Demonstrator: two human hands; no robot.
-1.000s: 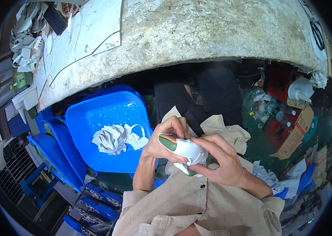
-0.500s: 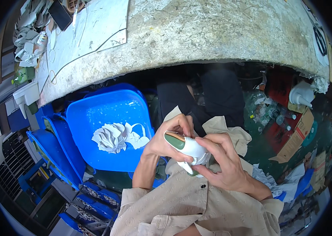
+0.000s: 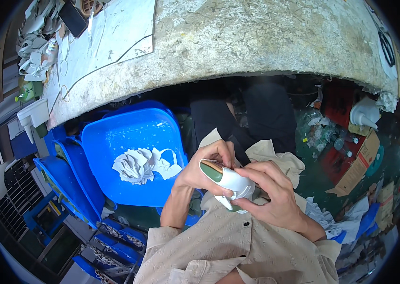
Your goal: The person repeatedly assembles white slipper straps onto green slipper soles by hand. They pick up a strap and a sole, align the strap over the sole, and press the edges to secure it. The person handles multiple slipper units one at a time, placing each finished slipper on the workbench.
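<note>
Both my hands hold a white shoe upper [image 3: 228,182] with a green and tan patch at its toe end, in front of my chest. My left hand [image 3: 204,169] grips its left, toe end with the fingers curled over the top. My right hand [image 3: 268,196] wraps the right end from below and behind. To the left, a blue plastic tray [image 3: 129,132] holds a small heap of white cut pieces [image 3: 143,164].
A worn grey worktable [image 3: 257,42] spans the top, with white pattern sheets [image 3: 105,38] on its left part. More blue trays [image 3: 67,180] stack at the left. Cardboard [image 3: 356,170], a white jug [image 3: 364,113] and scraps litter the floor at right.
The shoe upper has been turned slightly in my hands and its toe end points a little more upward; both hands kept their grip.
</note>
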